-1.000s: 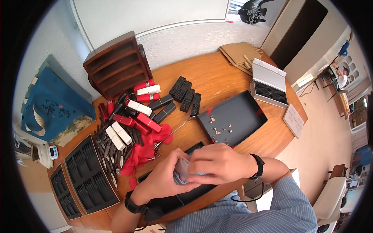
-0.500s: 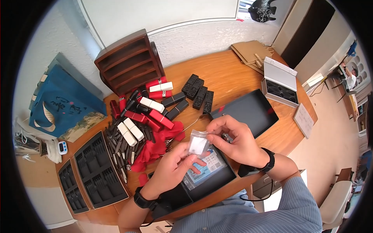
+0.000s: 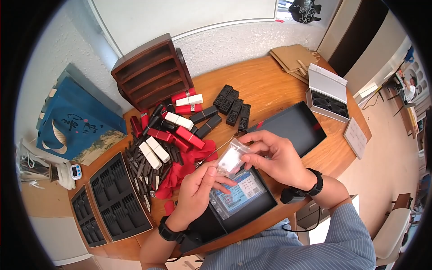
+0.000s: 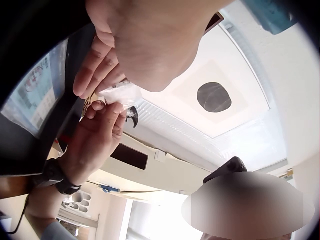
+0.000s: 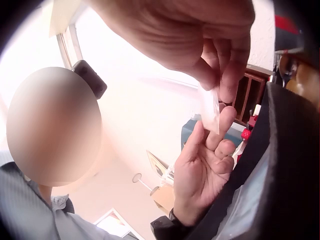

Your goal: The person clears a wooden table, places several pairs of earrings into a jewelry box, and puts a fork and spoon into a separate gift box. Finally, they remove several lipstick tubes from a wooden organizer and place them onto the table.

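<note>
A small clear bag (image 3: 231,159) with something white inside is stretched between both hands above a black box. My left hand (image 3: 196,189) pinches its lower left end between thumb and fingers. The thumb and fingers of my right hand (image 3: 280,158) pinch the upper right edge. The right wrist view shows the bag (image 5: 209,107) edge-on between the two hands. Below, a larger clear packet with blue and white printed cards (image 3: 238,193) lies in the black box (image 3: 254,210).
An empty-looking black tray (image 3: 299,126) lies behind my right hand. Red, white and black small boxes (image 3: 191,136) are heaped at the left, beside dark slotted trays (image 3: 119,198). A wooden rack (image 3: 150,72) and an open white box (image 3: 327,105) stand farther back.
Both hands first were close together around a clear bag; they moved apart, uncovering the printed packet in the box. Lately the small bag tilted slightly between them.
</note>
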Demonstrator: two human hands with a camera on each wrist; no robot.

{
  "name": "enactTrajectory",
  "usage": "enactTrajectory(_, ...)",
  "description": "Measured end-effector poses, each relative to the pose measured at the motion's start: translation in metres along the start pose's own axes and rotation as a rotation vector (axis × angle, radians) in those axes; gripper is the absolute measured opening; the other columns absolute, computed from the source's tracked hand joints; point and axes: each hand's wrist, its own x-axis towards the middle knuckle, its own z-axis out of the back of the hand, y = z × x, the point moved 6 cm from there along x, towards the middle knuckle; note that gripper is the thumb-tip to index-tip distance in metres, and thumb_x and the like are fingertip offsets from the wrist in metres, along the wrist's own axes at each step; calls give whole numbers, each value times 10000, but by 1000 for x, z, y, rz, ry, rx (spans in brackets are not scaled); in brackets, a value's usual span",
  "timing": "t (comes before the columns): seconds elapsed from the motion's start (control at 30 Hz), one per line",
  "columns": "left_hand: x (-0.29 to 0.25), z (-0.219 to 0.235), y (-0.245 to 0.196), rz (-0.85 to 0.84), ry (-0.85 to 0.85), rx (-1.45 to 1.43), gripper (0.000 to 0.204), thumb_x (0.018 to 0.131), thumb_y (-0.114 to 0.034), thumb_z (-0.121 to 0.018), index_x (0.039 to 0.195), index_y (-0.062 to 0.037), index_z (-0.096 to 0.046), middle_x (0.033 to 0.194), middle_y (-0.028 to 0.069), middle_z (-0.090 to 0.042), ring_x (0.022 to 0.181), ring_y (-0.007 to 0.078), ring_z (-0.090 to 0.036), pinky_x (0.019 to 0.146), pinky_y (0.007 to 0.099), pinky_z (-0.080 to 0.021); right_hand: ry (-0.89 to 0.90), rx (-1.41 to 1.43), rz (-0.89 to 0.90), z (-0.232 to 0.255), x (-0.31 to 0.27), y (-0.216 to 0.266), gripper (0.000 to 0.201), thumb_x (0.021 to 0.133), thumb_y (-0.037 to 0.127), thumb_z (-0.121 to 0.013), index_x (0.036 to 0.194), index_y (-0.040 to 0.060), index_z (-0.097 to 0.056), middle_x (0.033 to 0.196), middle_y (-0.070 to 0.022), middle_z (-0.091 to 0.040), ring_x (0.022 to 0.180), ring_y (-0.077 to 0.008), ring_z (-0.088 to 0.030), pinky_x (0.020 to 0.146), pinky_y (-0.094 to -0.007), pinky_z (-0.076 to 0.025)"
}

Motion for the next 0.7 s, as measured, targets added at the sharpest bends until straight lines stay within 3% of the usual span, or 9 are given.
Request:
enactTrajectory(0.1,-1,2,-2,-59,-58,81,413,1107,-184,-366,1398,83,-488,1123,190,-701,948,241,-730,765,312,-610,-10,-73,31,5,0,4,255,927,81,-726,1147,-23,-649,908,-87,-773,830,-99,-724,731,-247,-560)
enactTrajectory(0.17,-1,6,-3,-66,-131,128,407,1105,-186,-384,1366,92,-527,1109,179,-700,919,224,-733,746,307,-607,173,-203,-47,-1,0,1,221,918,101,-740,1087,-27,-675,914,-95,-775,835,-98,-726,712,-247,-560)
enactTrajectory(0.27,-3,8,-2,-88,-155,72,379,1099,-174,-412,1315,97,-566,1112,174,-702,888,214,-735,721,297,-601,28,-100,-66,3,-1,5,191,924,108,-736,1058,-20,-689,899,-80,-770,795,-90,-714,689,-243,-557)
enactTrajectory(0.4,-2,7,2,-55,-98,140,331,1081,-158,-465,1259,89,-592,1094,153,-712,887,193,-732,705,282,-590,24,32,-21,5,0,0,164,931,99,-728,1052,-8,-697,888,-49,-753,759,-75,-685,675,-229,-543)
enactTrajectory(0.47,-2,5,4,-48,-33,171,257,1041,-131,-556,1173,79,-623,1038,127,-731,877,167,-730,700,268,-585,-11,94,10,6,1,-2,134,933,94,-728,1034,7,-708,887,-20,-732,745,-62,-653,669,-217,-528)
enactTrajectory(0.6,-2,2,-1,-78,-47,154,211,992,-96,-637,1124,69,-639,974,107,-747,857,144,-727,688,269,-583,104,90,12,-5,-5,0,110,934,84,-727,1020,16,-714,890,-8,-726,761,-41,-643,667,-212,-522)
enactTrajectory(0.7,-3,3,6,23,-40,195,197,960,-71,-682,1108,56,-650,947,110,-752,854,134,-725,703,265,-580,94,35,-5,-5,-5,-3,114,936,84,-725,1021,10,-712,890,-11,-727,760,-41,-645,664,-212,-523)
